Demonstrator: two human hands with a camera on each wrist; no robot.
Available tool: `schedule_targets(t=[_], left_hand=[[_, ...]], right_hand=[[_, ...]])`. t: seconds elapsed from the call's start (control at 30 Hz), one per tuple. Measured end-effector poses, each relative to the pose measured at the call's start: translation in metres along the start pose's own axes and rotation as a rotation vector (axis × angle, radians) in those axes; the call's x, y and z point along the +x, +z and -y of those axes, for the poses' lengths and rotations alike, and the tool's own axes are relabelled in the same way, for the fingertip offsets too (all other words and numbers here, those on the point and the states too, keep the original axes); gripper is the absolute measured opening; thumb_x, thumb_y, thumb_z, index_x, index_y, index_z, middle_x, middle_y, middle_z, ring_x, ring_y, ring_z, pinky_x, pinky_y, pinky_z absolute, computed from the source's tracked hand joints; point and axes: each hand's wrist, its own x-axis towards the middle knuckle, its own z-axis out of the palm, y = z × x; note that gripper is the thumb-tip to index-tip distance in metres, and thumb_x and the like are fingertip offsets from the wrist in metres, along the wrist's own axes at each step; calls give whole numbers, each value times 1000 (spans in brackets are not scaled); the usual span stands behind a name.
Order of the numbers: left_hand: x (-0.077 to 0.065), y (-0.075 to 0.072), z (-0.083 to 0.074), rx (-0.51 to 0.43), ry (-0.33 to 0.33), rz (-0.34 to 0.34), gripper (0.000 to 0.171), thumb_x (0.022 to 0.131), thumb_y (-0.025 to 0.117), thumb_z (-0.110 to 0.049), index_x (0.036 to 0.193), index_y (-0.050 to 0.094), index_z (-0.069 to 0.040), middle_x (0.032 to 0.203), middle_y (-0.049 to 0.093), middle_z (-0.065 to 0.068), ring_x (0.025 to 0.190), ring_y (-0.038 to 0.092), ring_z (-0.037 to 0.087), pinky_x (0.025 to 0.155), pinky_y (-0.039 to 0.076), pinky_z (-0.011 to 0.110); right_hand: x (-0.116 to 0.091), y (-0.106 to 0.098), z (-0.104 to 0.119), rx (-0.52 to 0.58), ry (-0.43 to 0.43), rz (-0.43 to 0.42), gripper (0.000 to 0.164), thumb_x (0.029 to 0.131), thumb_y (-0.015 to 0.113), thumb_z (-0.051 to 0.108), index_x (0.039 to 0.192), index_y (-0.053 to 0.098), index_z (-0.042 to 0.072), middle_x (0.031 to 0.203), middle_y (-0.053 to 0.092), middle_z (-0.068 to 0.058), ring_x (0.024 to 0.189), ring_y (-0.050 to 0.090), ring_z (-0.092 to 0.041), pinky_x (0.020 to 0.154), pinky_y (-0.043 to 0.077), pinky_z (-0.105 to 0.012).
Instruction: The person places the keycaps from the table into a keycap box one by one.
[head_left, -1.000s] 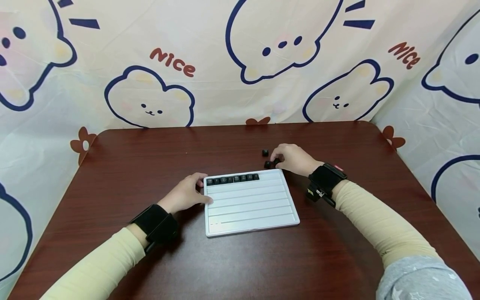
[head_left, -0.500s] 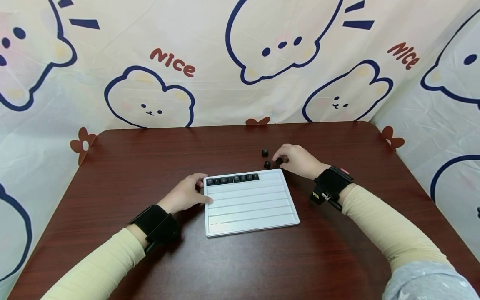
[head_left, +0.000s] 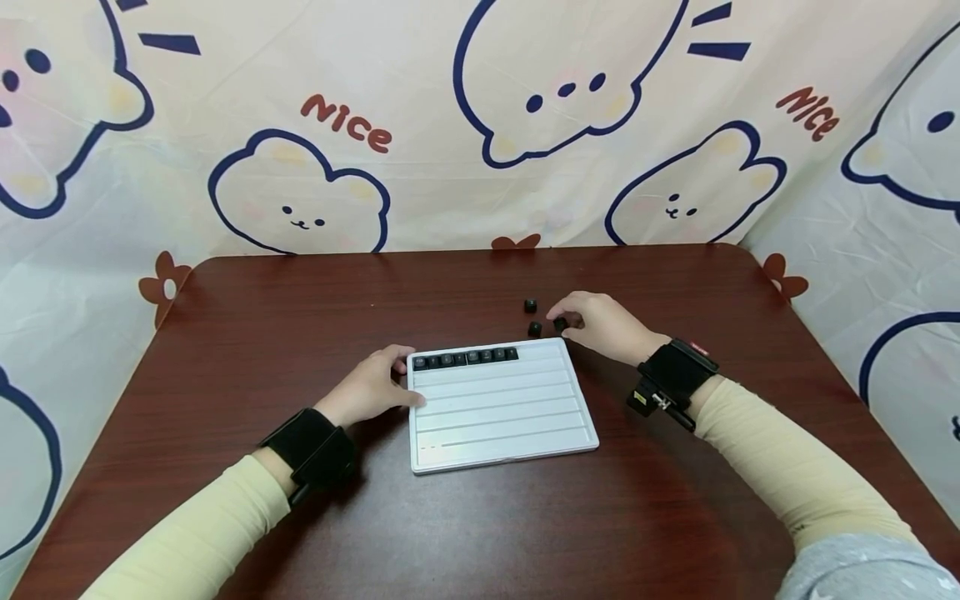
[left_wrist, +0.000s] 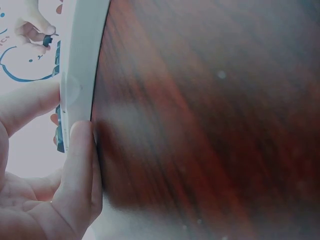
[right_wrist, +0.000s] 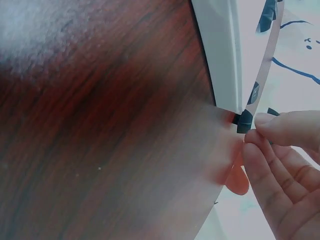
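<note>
A white keyboard base [head_left: 502,417] with shallow ridges lies flat, a row of several black keycaps [head_left: 466,359] along its far left edge. My left hand [head_left: 372,387] grips the base's left edge, its thumb on top; the left wrist view has its fingers [left_wrist: 77,155] against the white side wall. Just beyond the far right corner, my right hand [head_left: 606,325] pinches a black keycap [head_left: 560,323] between thumb and fingertips. Two loose keycaps stand to its left: one keycap [head_left: 535,329] close to the base, another keycap [head_left: 530,306] farther back.
All of this rests on a dark reddish-brown wooden table [head_left: 495,533]. Behind its far edge hangs a pale cloth [head_left: 420,192] printed with cartoon animals. Black bands [head_left: 677,375] with cameras wrap both wrists.
The right hand has shifted slightly right, carrying its keycap away from the loose keycap beside it. My left hand and the base have stayed in place.
</note>
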Motion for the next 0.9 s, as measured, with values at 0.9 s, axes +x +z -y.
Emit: schedule_targets(t=[0.9], left_hand=[[-1, 0, -1, -17, -8, 1, 78, 85, 85, -14, 150, 44, 2, 123, 55, 17, 87, 53, 24, 70, 44, 33]], right_hand=[[-3, 5, 19, 79, -44, 58, 27, 87, 75, -9, 111, 75, 4, 112, 68, -9, 94, 62, -23, 80, 54, -36]])
